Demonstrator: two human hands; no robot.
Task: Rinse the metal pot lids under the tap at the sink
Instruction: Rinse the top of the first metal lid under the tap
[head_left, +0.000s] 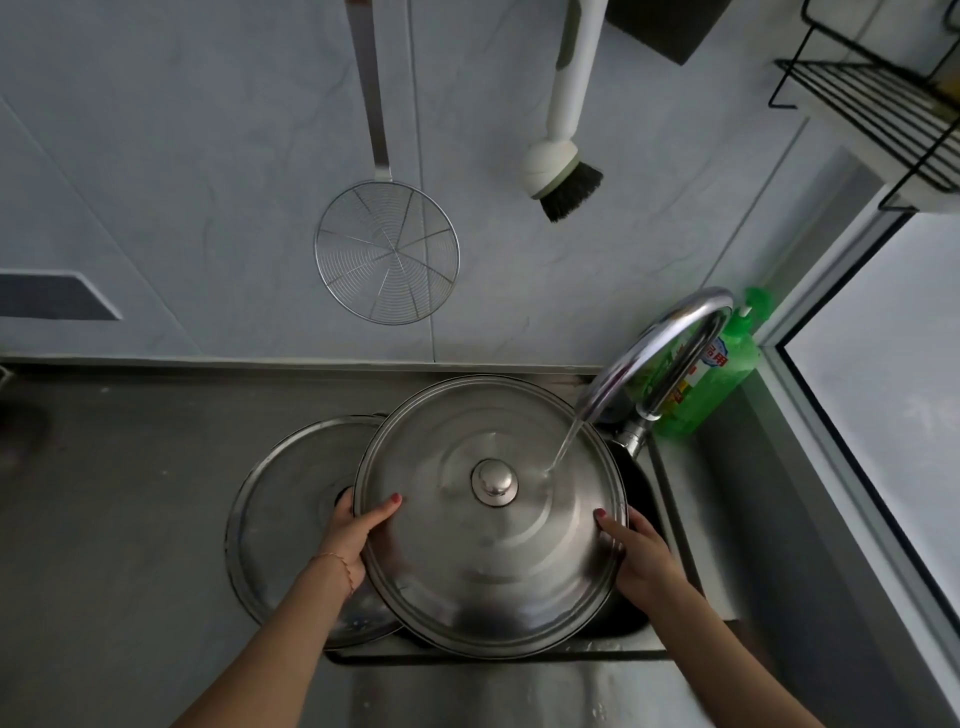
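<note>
A flat lid (291, 525) lies left of the domed lid (488, 519). The left hand (353, 535) and right hand (636, 553) grip the domed lid's rim; tap (654, 353) water strikes right of its knob (494, 480).

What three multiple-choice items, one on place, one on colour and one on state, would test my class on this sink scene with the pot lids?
1. Where does the water stream land?
A. on the large domed steel lid, right of its knob
B. on the flat lid
C. on the wire skimmer

2. What colour is the plastic bottle behind the tap?
A. blue
B. green
C. white

3. How is the large lid held?
A. by its knob
B. one hand only
C. both hands at its rim

Answers:
1 A: the stream from the curved chrome tap meets the large domed steel lid beside the knob.
2 B: the bottle is green.
3 C: the left hand and right hand grip opposite edges.
</note>
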